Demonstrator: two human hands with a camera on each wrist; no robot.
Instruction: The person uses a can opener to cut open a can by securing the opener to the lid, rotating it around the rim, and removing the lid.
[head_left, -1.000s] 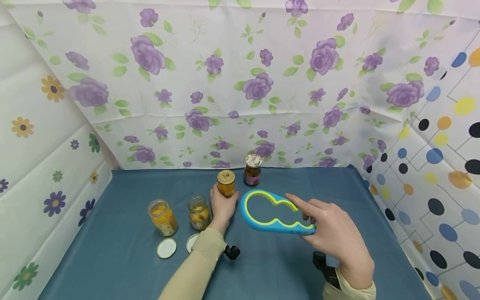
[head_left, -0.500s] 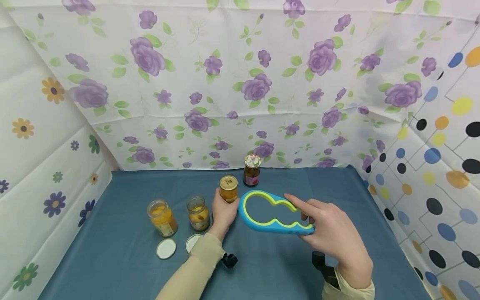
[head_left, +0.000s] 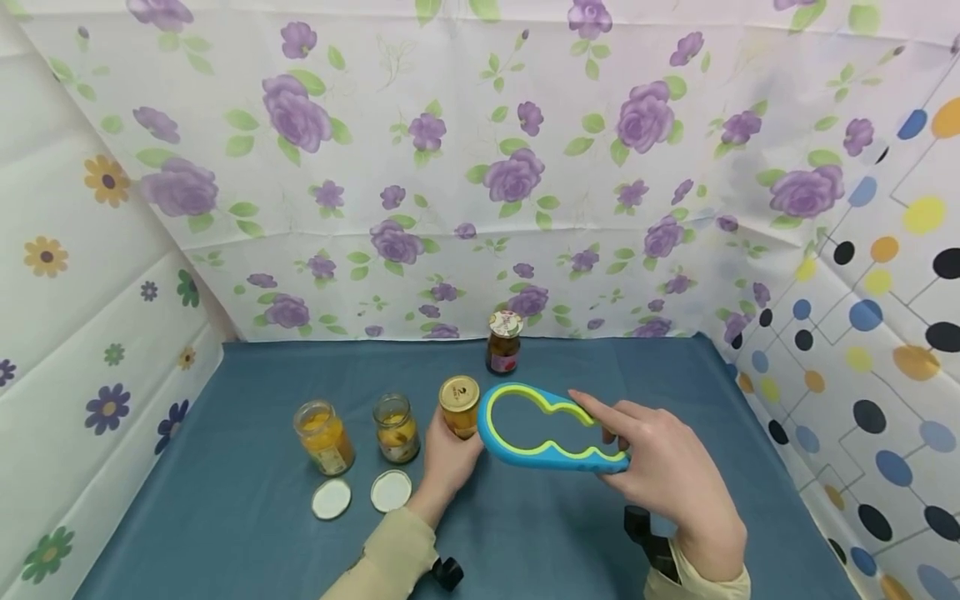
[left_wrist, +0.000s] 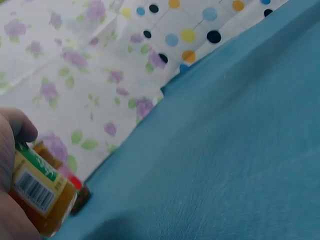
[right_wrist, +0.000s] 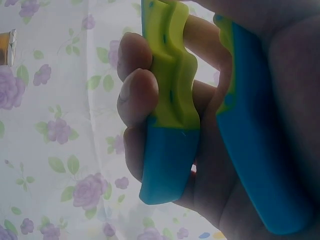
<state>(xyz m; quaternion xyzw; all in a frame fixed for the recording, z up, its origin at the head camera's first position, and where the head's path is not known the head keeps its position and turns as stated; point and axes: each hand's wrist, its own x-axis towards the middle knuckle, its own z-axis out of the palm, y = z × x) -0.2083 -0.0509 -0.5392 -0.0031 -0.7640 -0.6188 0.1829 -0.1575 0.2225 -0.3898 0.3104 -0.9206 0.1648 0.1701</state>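
Note:
My left hand (head_left: pixel 450 457) grips a jar with a gold lid (head_left: pixel 459 395) and amber contents, its lid on. In the left wrist view the jar (left_wrist: pixel 42 192) shows a barcode label and is tilted. My right hand (head_left: pixel 667 467) holds a blue and yellow-green jar opener (head_left: pixel 525 457) by its two handles, its wide looped end close to the right side of the jar. The right wrist view shows fingers curled round one handle (right_wrist: pixel 170 160), the other lying against the palm.
Two lidless jars with yellow contents, one (head_left: pixel 326 437) farther left and one (head_left: pixel 396 429) nearer my left hand, stand on the blue cloth (head_left: pixel 547 533). Two lids (head_left: pixel 331 498) lie in front of them. A dark jar with a patterned lid (head_left: pixel 505 340) stands at the back.
My left hand has brought the gold-lidded jar toward me, away from the dark jar at the back. My right hand and the jar opener have stayed nearly in place.

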